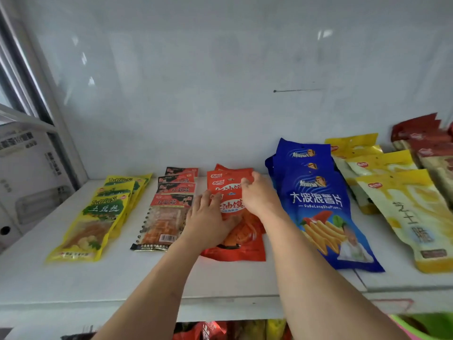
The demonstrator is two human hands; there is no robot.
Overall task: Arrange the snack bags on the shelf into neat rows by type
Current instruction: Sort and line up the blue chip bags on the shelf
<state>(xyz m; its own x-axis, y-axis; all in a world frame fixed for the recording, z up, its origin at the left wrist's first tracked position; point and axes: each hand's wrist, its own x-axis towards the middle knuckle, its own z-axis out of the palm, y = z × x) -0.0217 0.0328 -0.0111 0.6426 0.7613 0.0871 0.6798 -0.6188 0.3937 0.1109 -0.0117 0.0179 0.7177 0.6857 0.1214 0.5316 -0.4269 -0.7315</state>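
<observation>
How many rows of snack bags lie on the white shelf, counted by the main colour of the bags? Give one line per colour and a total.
Yellow-green bags row: 1
Red-and-black clear-window bags row: 1
Orange-red bags row: 1
Blue bags row: 1
Yellow bags row: 1
Dark red bags row: 1
Total: 6 rows

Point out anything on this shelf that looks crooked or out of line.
The front blue chip bag lies slanted, its bottom swung right toward the yellow bags. The orange stack under both hands is fanned unevenly. Other rows look tidy.
</observation>
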